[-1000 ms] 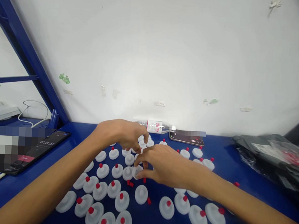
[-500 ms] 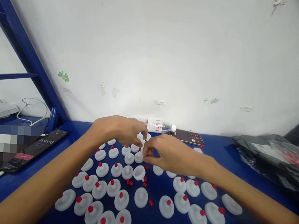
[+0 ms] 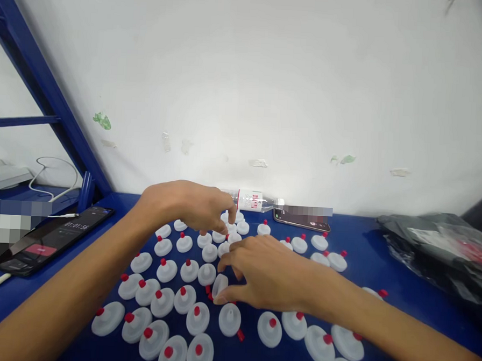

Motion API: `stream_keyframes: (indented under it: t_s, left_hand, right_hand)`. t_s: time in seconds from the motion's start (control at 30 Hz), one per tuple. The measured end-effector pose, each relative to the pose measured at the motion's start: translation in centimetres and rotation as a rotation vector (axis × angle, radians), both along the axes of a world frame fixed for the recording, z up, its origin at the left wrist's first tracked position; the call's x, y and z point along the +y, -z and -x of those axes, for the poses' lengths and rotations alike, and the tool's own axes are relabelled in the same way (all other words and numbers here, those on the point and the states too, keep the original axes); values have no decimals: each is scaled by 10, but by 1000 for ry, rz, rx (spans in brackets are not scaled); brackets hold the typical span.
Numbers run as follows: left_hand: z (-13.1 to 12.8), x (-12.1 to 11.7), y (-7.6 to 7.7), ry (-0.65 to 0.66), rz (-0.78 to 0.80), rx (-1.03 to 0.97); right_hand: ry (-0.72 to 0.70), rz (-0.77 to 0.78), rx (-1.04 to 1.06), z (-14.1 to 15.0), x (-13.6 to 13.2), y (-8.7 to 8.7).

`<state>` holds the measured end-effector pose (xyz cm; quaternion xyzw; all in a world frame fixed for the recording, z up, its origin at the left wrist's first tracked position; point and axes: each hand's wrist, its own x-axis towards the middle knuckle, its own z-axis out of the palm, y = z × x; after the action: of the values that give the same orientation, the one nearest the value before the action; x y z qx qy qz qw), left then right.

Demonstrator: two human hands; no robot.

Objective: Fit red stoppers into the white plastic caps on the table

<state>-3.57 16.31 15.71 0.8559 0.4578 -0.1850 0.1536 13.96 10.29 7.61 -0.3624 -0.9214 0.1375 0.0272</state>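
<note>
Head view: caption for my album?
Right hand touching a tilted white disc, left hand beyond, above a blue table.

At lower centre, the right hand point(image 3: 262, 270) partly hid a translucent cap point(image 3: 220, 285). The right edge cut off the dark plastic bag point(image 3: 431, 244).

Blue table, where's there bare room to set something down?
On the blue table, bare surface shows between the white discs at right and the dark plastic bag. Another patch lies just nearer than the nearest loose red cap, with discs either side. It's crowded left of centre and around the left hand, where discs sit close together.
</note>
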Motion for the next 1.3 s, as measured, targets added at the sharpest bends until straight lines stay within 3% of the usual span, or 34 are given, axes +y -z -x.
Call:
stream_keyframes:
  t_s: [0.17,0.47,0.63,0.73,0.83,0.9,1.0,1.1,1.3]
  left_hand:
    - [1,1,-1,14,-10,-12]
    - [-4,-1,-14,148,10,-313]
    - [-7,-5,-18,84,-26,-564]
    - [-4,-4,-21,33,-99,-587]
    - [3,1,-23,-28,-217,-546]
    - [7,3,-25,-83,-309,-516]
    - [11,4,-28,-128,-354,-503]
    - [10,2,-29,-136,-334,-494]
    - [6,1,-28,-112,-312,-462]
  right_hand:
    - [-31,-43,18,4,-2,9]
    - [407,-37,281,-24,11,-41]
    - [477,-238,434,-27,12,-44]
    - [475,-273,503,-30,10,-45]
    - [522,-278,388,-32,10,-46]
    - [470,-232,210,-30,10,-44]
    - [205,-90,-24,-24,8,-34]
    - [13,-25,-99,-17,3,-17]
    - [-33,44,-159,-8,0,3]
